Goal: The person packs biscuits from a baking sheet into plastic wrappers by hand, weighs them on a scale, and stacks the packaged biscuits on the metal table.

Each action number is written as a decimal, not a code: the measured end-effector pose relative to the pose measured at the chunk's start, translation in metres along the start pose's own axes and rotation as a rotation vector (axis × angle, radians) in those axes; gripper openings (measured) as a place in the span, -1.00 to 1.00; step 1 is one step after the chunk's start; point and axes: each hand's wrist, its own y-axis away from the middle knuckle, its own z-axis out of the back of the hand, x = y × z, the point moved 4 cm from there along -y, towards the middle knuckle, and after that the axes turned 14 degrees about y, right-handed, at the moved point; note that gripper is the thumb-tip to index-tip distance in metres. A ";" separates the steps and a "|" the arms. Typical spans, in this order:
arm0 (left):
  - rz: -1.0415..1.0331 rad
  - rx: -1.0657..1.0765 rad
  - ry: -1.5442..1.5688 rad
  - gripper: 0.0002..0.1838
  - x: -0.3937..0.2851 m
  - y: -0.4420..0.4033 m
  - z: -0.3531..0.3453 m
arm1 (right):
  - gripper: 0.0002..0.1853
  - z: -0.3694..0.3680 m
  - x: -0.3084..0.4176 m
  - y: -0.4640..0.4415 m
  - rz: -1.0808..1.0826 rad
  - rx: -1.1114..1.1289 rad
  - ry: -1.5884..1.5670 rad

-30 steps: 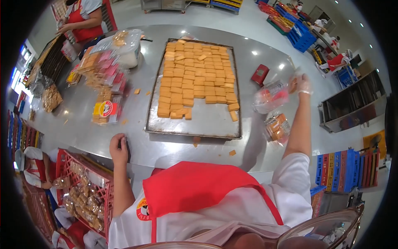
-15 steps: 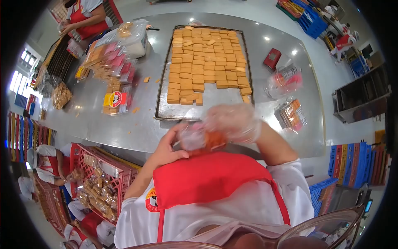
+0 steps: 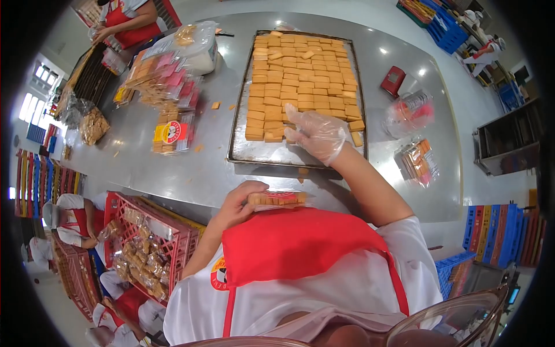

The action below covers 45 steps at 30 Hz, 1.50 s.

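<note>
Close to my apron, my left hand is wrapped round one end of a clear plastic packet with a row of tan biscuits in it and a red label. My right hand, in a clear plastic glove, is over the near edge of the biscuits on a metal baking tray. Its thumb and fingers are spread apart, pointing left, and nothing shows gripped between them. The biscuits lie in close rows, and the glove hides some at the near edge.
Filled packets are piled on the steel table at left, near a plastic tub. On the right are a red device, plastic bags and another packet. A red crate stands at lower left. Co-workers are nearby.
My right hand has moved from the packet forward to the biscuits on the tray. My left hand keeps the packet near my apron. The whole view has shifted slightly.
</note>
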 end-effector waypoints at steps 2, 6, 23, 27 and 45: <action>0.075 -0.008 0.000 -0.67 0.001 0.002 -0.001 | -0.54 -0.005 0.004 -0.008 -0.023 0.089 0.092; 0.220 -0.015 -0.125 -0.64 -0.009 0.002 -0.001 | -0.56 -0.019 0.004 -0.013 0.021 0.083 0.123; -0.154 -0.069 -0.603 -0.77 -0.056 -0.017 0.008 | -0.86 0.010 0.014 0.059 0.001 0.268 -0.588; -0.174 -0.035 -0.650 -0.78 -0.054 -0.017 0.002 | -0.80 -0.028 0.008 0.074 -0.124 0.495 -0.777; -0.171 0.049 -0.647 -0.71 -0.055 -0.019 0.005 | -0.75 -0.067 0.034 0.075 -0.437 0.819 -1.517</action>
